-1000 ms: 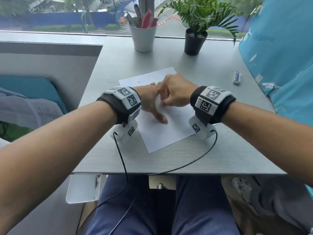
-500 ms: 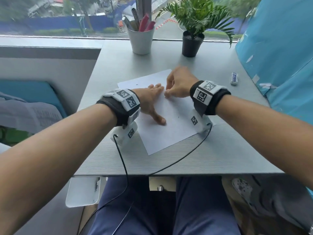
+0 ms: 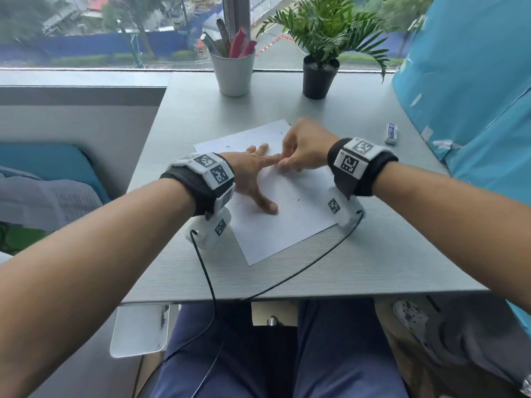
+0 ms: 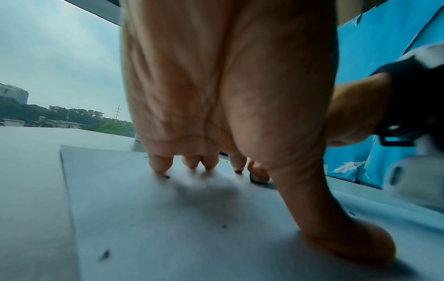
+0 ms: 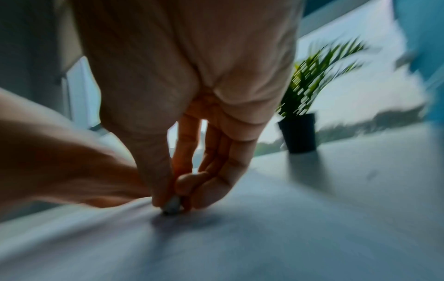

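1. Against 1 s ago, I see the right hand [image 3: 304,145] shifted toward the far edge of the paper sheet [image 3: 287,225]; the left hand [image 3: 253,173] stays spread flat, pressing the sheet.
2. The right thumb and fingers pinch a small grey eraser [image 5: 171,206], tip on the sheet.
3. Sheet: white, skewed on the grey table [image 3: 373,254], with a few short dark marks.

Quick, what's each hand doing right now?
Left hand: open, pressing flat on the paper.
Right hand: pinching a small grey stub, likely an eraser, against the paper.
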`<action>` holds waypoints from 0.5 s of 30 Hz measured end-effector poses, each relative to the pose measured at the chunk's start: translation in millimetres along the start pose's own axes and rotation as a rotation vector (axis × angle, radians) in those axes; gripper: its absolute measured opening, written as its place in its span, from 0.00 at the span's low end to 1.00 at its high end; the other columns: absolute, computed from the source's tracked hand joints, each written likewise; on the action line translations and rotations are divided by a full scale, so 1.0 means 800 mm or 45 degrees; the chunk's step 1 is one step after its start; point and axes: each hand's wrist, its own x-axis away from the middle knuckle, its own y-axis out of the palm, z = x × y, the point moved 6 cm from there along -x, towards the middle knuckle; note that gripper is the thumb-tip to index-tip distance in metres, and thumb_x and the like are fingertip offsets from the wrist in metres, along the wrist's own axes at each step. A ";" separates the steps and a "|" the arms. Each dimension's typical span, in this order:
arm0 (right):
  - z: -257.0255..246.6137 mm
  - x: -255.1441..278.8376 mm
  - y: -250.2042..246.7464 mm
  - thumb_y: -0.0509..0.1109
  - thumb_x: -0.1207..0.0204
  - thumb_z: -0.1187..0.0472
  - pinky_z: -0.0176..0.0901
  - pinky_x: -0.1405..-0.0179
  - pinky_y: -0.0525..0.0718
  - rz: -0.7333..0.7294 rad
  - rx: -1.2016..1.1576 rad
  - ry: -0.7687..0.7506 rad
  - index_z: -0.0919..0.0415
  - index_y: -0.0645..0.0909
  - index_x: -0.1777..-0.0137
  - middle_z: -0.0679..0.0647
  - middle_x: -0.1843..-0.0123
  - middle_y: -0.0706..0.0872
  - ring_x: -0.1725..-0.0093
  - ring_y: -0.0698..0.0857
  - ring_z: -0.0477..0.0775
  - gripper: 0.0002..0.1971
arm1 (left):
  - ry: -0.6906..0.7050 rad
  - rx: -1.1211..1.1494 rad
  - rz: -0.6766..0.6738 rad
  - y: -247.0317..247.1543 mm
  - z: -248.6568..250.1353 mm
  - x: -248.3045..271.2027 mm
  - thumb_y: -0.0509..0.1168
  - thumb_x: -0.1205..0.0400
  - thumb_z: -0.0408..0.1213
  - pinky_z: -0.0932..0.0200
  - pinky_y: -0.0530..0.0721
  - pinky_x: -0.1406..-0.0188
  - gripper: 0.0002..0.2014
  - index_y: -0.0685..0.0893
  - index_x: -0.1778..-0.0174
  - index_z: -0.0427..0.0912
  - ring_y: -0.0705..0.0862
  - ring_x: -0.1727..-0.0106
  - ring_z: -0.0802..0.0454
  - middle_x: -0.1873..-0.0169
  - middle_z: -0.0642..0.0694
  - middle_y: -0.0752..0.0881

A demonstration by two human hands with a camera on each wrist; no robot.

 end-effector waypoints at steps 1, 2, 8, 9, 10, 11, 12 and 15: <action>0.007 -0.003 -0.007 0.81 0.35 0.61 0.34 0.70 0.78 0.048 -0.006 0.033 0.60 0.90 0.63 0.55 0.70 0.89 0.74 0.84 0.46 0.04 | -0.004 -0.009 -0.001 0.000 0.002 0.000 0.78 0.36 0.67 0.37 0.46 0.14 0.63 0.40 0.14 0.67 0.37 0.12 0.51 0.12 0.52 0.36; 0.007 -0.003 -0.008 0.80 0.35 0.61 0.35 0.69 0.78 0.095 0.022 0.032 0.61 0.90 0.62 0.55 0.69 0.88 0.72 0.84 0.48 0.05 | -0.009 -0.022 0.001 -0.001 0.003 0.001 0.78 0.36 0.67 0.37 0.46 0.14 0.63 0.40 0.14 0.67 0.37 0.12 0.50 0.12 0.52 0.36; -0.012 0.012 0.009 0.79 0.35 0.63 0.36 0.71 0.81 -0.046 0.015 -0.070 0.59 0.90 0.65 0.52 0.72 0.88 0.74 0.84 0.45 0.01 | -0.033 -0.113 -0.028 -0.002 0.004 0.001 0.78 0.37 0.69 0.38 0.48 0.14 0.63 0.43 0.13 0.64 0.38 0.12 0.51 0.12 0.52 0.36; 0.000 0.006 -0.006 0.80 0.35 0.63 0.38 0.70 0.83 0.015 -0.008 -0.009 0.60 0.90 0.65 0.54 0.71 0.88 0.75 0.84 0.46 0.02 | -0.037 -0.113 -0.027 -0.002 0.005 0.000 0.78 0.38 0.69 0.36 0.49 0.14 0.64 0.42 0.14 0.67 0.38 0.12 0.51 0.12 0.52 0.36; 0.010 0.000 -0.015 0.81 0.35 0.62 0.40 0.69 0.84 0.074 -0.010 0.032 0.61 0.90 0.64 0.55 0.70 0.89 0.74 0.84 0.47 0.03 | -0.044 -0.107 -0.024 -0.001 0.005 -0.002 0.79 0.39 0.69 0.35 0.49 0.14 0.65 0.41 0.14 0.68 0.38 0.12 0.50 0.12 0.52 0.36; 0.010 0.001 -0.016 0.81 0.35 0.62 0.40 0.68 0.84 0.109 0.012 0.034 0.62 0.90 0.63 0.55 0.69 0.89 0.73 0.84 0.48 0.04 | -0.050 -0.100 -0.023 -0.001 0.005 -0.002 0.79 0.39 0.69 0.35 0.50 0.14 0.65 0.41 0.14 0.69 0.38 0.12 0.50 0.12 0.51 0.36; 0.002 0.007 -0.008 0.80 0.35 0.62 0.38 0.68 0.82 0.099 0.039 0.001 0.61 0.90 0.63 0.54 0.69 0.88 0.71 0.83 0.49 0.03 | -0.054 -0.095 -0.026 -0.001 0.005 -0.002 0.79 0.40 0.69 0.34 0.50 0.15 0.66 0.41 0.14 0.68 0.38 0.12 0.49 0.13 0.51 0.35; -0.025 0.030 0.023 0.77 0.36 0.62 0.34 0.71 0.78 -0.037 0.050 -0.159 0.58 0.90 0.66 0.47 0.72 0.84 0.72 0.80 0.43 0.01 | -0.056 -0.104 -0.033 0.000 0.005 -0.003 0.79 0.41 0.71 0.33 0.50 0.15 0.68 0.40 0.13 0.64 0.37 0.12 0.50 0.13 0.52 0.34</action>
